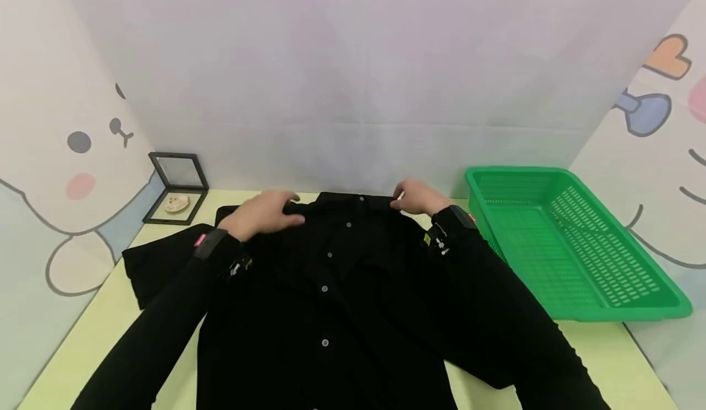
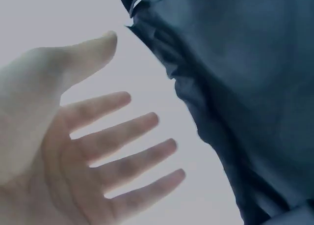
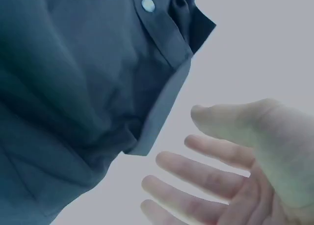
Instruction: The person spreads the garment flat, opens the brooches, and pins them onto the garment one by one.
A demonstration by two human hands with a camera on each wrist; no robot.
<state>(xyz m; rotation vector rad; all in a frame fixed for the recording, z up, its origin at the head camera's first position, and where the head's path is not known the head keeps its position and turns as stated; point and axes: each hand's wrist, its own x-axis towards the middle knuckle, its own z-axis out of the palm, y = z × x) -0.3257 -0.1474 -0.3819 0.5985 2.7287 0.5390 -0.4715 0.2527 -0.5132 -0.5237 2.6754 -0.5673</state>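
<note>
A black short-sleeved button-up shirt (image 1: pixel 298 299) lies front side up with its collar (image 1: pixel 353 200) at the far end. Over its upper left part, just left of the collar, hovers my left hand (image 1: pixel 265 214); the left wrist view shows the fingers straight and spread, a gap away from the shirt edge (image 2: pixel 196 107). By the collar's right end is my right hand (image 1: pixel 416 197). In the right wrist view its fingers (image 3: pixel 206 181) are extended and hold nothing, apart from the collar flap (image 3: pixel 162 112).
Yellow tabletop (image 1: pixel 182 361) shows around the shirt. A green plastic basket (image 1: pixel 573 257) stands on the right. At the back left is an open black-framed clear case (image 1: pixel 195 205) with a small pale object (image 1: pixel 178 203) inside. Pale fabric walls (image 1: pixel 358 79) enclose the table.
</note>
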